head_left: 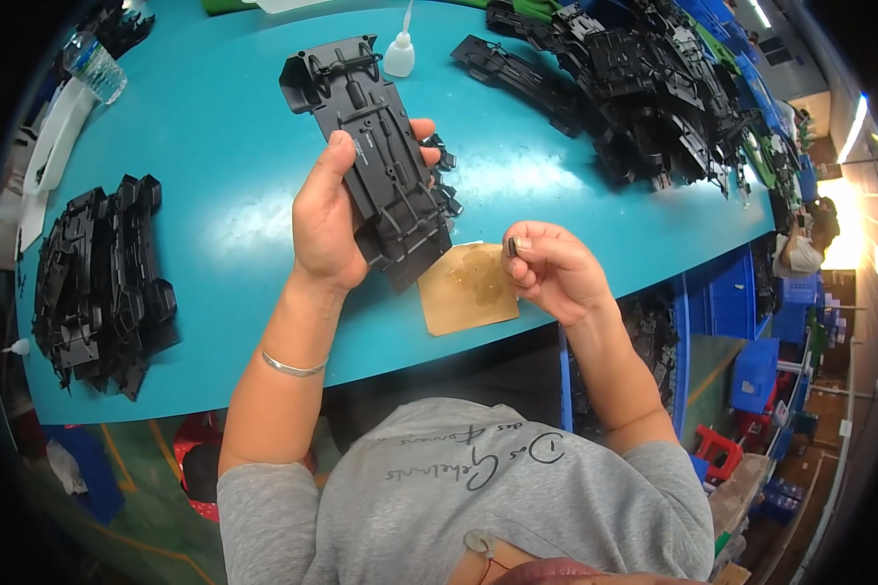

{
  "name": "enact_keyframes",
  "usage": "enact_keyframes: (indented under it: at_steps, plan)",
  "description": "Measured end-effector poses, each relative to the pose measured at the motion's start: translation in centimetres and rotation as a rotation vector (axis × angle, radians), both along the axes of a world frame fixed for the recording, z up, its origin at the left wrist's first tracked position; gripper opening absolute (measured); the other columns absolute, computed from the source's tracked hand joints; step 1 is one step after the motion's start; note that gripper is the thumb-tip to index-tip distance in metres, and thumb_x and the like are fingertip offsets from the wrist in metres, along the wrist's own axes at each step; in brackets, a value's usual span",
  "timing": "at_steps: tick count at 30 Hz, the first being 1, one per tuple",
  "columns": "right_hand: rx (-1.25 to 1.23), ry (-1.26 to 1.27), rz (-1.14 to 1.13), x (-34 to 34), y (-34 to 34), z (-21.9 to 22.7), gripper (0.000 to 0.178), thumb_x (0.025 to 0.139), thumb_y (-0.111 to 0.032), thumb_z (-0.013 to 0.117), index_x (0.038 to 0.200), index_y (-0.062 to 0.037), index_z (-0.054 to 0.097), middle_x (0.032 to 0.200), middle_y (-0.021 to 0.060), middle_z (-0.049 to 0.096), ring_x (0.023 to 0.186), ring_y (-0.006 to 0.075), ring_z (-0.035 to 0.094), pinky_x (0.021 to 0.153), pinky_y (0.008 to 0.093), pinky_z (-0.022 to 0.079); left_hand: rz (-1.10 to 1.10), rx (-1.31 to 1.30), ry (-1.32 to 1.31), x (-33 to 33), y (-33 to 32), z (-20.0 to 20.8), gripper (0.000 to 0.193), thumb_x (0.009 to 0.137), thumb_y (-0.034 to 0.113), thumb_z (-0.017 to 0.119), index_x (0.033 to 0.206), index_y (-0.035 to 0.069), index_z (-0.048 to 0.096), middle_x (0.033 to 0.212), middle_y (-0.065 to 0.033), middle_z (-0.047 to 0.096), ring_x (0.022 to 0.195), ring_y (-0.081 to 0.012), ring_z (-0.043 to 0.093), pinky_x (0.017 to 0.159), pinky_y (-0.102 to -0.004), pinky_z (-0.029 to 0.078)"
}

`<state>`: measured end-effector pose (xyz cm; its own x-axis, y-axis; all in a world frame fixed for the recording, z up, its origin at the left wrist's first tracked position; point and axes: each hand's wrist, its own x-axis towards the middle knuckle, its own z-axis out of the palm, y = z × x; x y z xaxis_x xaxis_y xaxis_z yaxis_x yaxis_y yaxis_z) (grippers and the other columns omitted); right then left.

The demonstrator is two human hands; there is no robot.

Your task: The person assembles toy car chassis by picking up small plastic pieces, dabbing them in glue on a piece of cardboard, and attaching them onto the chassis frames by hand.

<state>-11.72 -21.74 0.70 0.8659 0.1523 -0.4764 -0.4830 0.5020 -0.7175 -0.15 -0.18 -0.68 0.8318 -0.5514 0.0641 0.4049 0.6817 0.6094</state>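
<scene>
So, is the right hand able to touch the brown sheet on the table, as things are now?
Probably yes: the right hand is close beside the brown sheet, and nothing seems to stand between them. However, its fingers already pinch a small black piece.

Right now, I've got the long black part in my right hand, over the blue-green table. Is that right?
Wrong hand: the head view shows your left hand holding the long black part over the blue-green table.
</scene>
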Motion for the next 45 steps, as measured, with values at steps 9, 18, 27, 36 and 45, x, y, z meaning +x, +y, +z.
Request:
enact_keyframes:
  at_steps: [9,18,27,36,45]
  plan:
    - [-0.297,-0.114,-0.090,-0.3,1.5,1.2,0.008,0.088,-0.011,0.064,0.088,-0.0032,0.064,0.075,0.0037,0.065,0.062,0.0059,0.056,0.054,0.0198,0.043,-0.017,-0.024,-0.027,0.0,0.0,0.1,0.063,0.100,0.046,0.032,0.133,-0.006,0.042,0.129,-0.0235,0.053,0.104,-0.0292,0.063,0.088,-0.0416,0.056]
    - [-1.468,-1.131,-0.190,0.4,4.1,1.5,0.016,0.070,0.007,0.068,0.084,-0.0020,0.067,0.077,0.0090,0.067,0.064,0.0228,0.064,0.059,0.0296,0.051,-0.090,-0.091,-0.081,-0.3,0.1,0.3,0.071,0.097,0.050,0.038,0.140,-0.007,0.033,0.136,-0.0279,0.046,0.108,-0.0368,0.061,0.090,-0.0477,0.054]
    - [-1.603,-1.258,-0.142,0.5,4.4,1.1,0.019,0.067,0.006,0.070,0.084,-0.0015,0.066,0.079,0.0082,0.066,0.064,0.0225,0.064,0.057,0.0304,0.051,-0.079,-0.036,-0.141,-0.3,0.1,0.6,0.074,0.096,0.051,0.039,0.139,-0.009,0.035,0.135,-0.0291,0.046,0.107,-0.0369,0.061,0.090,-0.0479,0.054]
    - [-1.619,-1.296,-0.126,0.7,4.7,0.9,0.020,0.066,0.007,0.070,0.084,-0.0006,0.065,0.077,0.0091,0.065,0.062,0.0223,0.063,0.056,0.0301,0.050,-0.107,-0.092,-0.141,-0.5,0.0,0.7,0.067,0.098,0.048,0.038,0.133,-0.009,0.042,0.130,-0.0249,0.052,0.110,-0.0291,0.060,0.092,-0.0419,0.053]
    - [-1.643,-1.269,-0.090,0.5,4.7,0.6,0.019,0.067,0.008,0.070,0.083,-0.0009,0.065,0.076,0.0089,0.066,0.061,0.0228,0.062,0.055,0.0307,0.049,-0.092,-0.049,-0.186,-0.8,-0.1,0.8,0.067,0.097,0.048,0.039,0.133,-0.008,0.044,0.131,-0.0240,0.052,0.111,-0.0270,0.060,0.094,-0.0391,0.052]
